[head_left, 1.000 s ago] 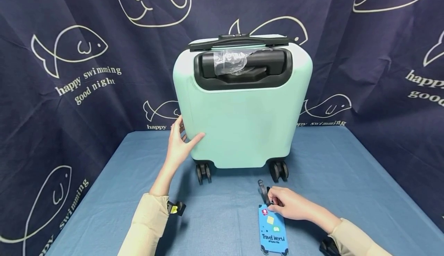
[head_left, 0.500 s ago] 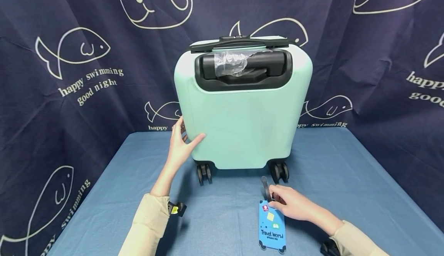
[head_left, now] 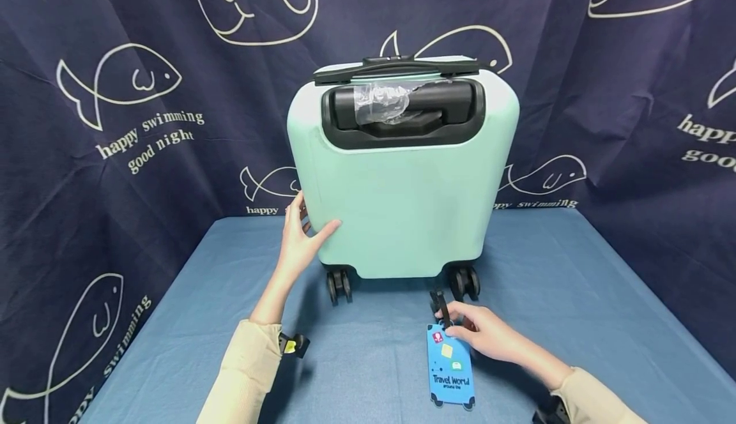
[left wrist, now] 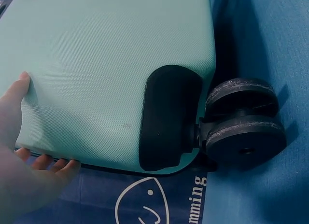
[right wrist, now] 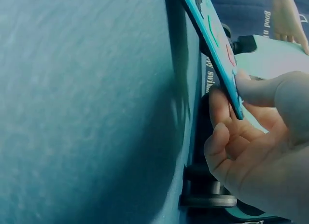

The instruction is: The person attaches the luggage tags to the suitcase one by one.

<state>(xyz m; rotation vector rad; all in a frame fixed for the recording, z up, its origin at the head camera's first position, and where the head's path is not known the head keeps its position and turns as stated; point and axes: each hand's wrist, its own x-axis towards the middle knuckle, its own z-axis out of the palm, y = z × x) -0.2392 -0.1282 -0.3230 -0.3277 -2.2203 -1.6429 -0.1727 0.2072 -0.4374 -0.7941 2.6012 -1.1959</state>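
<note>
A mint-green suitcase (head_left: 402, 207) stands upright on its black wheels, with its retracted handle facing me. My left hand (head_left: 299, 239) holds its lower left edge. In the left wrist view the thumb (left wrist: 19, 89) lies on the broad face and the fingertips (left wrist: 58, 165) rest along the side. In front of the suitcase, my right hand (head_left: 480, 329) pinches a blue luggage tag (head_left: 450, 373) by its top, near the black strap (head_left: 443, 309). The right wrist view shows the tag (right wrist: 219, 55) edge-on between thumb and fingers, above the cloth.
Blue cloth (head_left: 356, 373) covers the table. A dark blue curtain (head_left: 144, 175) with whale and fish drawings hangs behind and at both sides. Clear plastic wrap (head_left: 382, 103) clings to the suitcase's handle. The right front wheel (head_left: 464, 281) stands just beyond the tag's strap.
My right hand has moved the luggage tag slightly away from me, towards the suitcase, and the strap's tip has shifted. The left hand and the suitcase have stayed put.
</note>
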